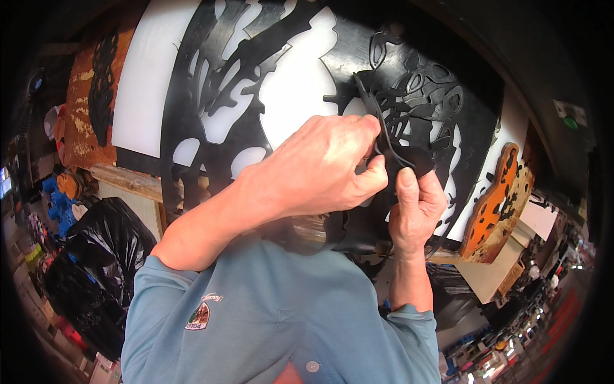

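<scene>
A thin, flexible black cut-out piece (391, 142) stands bent up from the work surface between my hands. My left hand (323, 163) reaches across from the left, its fingers curled closed against the piece's edge; the fingertips are partly hidden. On the piece's lower end, my right hand (419, 205) pinches with thumb and fingers. Beneath both hands lies a large black sheet (246, 109) with many curved openings, through which a white surface (297, 96) shows. Loops and narrow cut-out shapes (430, 89) pile up just beyond my right hand.
At far left, an orange-brown board (80, 131) carries a black cut-out. An orange shape with black spots (491, 198) leans at the right edge. A wooden beam (128, 181) runs along the near left edge, above a black plastic bag (109, 240). Dark equipment (543, 70) overhangs the upper right.
</scene>
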Motion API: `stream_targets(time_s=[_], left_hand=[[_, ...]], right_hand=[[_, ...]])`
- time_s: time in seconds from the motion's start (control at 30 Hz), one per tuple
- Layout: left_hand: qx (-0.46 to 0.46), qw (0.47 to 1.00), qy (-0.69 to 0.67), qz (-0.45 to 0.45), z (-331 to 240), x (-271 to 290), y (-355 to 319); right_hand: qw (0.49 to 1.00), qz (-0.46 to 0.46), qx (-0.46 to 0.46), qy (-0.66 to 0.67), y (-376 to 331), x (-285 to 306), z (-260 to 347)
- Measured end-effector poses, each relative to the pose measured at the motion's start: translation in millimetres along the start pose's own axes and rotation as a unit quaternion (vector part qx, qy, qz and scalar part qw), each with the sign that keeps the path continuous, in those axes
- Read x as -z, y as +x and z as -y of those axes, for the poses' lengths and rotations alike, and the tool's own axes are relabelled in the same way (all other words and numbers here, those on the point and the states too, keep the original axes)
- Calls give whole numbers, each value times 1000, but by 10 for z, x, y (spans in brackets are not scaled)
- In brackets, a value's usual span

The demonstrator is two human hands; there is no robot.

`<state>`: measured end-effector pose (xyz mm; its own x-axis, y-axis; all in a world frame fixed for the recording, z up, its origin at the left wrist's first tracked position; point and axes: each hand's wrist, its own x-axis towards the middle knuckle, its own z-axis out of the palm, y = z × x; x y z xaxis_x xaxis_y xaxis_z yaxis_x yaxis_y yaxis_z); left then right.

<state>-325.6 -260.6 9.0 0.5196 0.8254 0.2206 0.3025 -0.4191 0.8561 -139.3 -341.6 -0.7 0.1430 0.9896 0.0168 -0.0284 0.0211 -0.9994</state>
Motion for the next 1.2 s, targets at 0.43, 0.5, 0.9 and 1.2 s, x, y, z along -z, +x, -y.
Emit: stream_targets(time_s=[0.43,0.5,0.9,1.2], left_hand=[[25,999,-18,28,167,185,-238],[-3,1000,7,3,98,125,-232],[64,996,-53,42,158,93,-163],[253,961,-109,-21,472,446,-437]], right_hand=[[993,-75,-43,75,34,-31,-94],[998,-53,-10,12,21,-86,-79],[997,-47,-15,65,-3,-250,-66],[982,-173,-65,-31,129,187,-51]])
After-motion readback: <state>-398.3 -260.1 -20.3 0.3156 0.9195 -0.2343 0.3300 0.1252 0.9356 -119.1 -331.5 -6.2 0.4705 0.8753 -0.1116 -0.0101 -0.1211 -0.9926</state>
